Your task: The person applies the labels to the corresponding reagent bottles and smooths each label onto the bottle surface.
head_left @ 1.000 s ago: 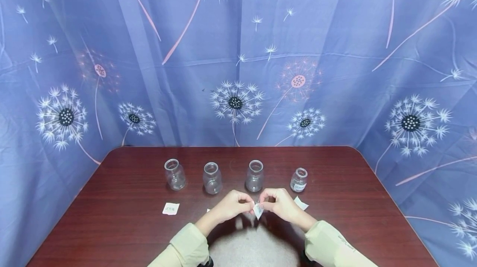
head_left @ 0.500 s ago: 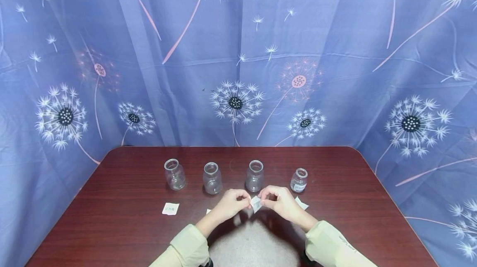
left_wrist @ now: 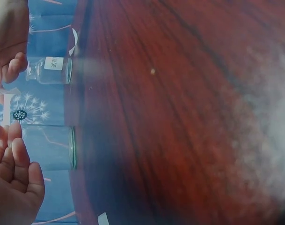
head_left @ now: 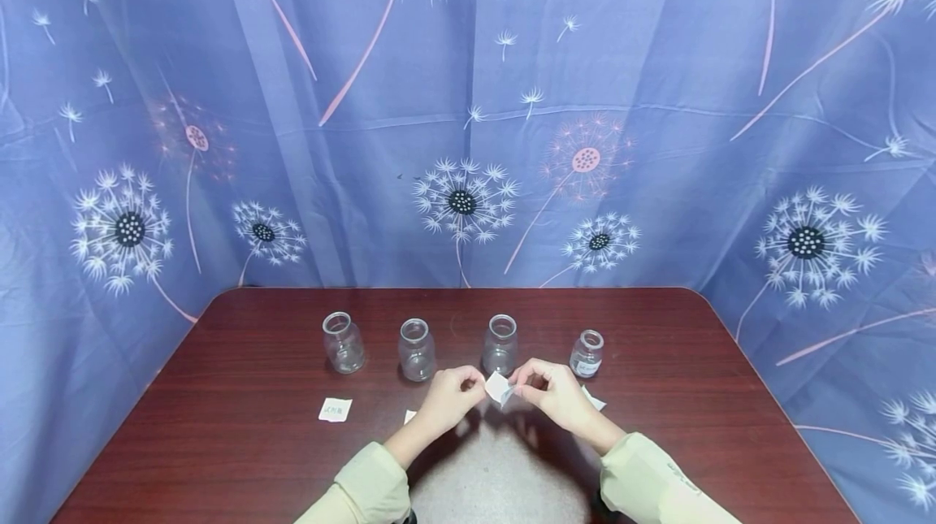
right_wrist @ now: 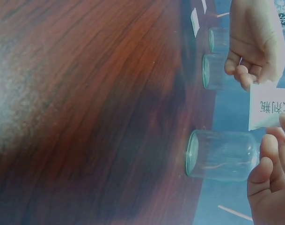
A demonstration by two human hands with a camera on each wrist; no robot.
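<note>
A small white paper label [head_left: 498,385] is between the two hands, in front of a clear glass jar [head_left: 500,345]. My left hand [head_left: 449,400] pinches its left edge with thumb and fingertip. On the other side, my right hand [head_left: 553,399] pinches the label's right part. Dark printed characters show on the label's face [right_wrist: 272,108] in the right wrist view. From the left wrist it appears edge-on and bent, as a white strip [left_wrist: 7,107] with a fold toward the right fingers. The remaining fingers of both hands are loosely curled.
Two more clear jars [head_left: 344,343] [head_left: 418,350] stand to the left in the row. At its right end is a smaller bottle [head_left: 587,354] bearing a label. White paper pieces [head_left: 335,409] [head_left: 594,399] lie on the dark red table [head_left: 219,426]; another is partly behind the left arm.
Both hands have lifted slightly away from me, toward the jar. The label has turned; its blank white side now faces the head camera, where printing showed half a second ago.
</note>
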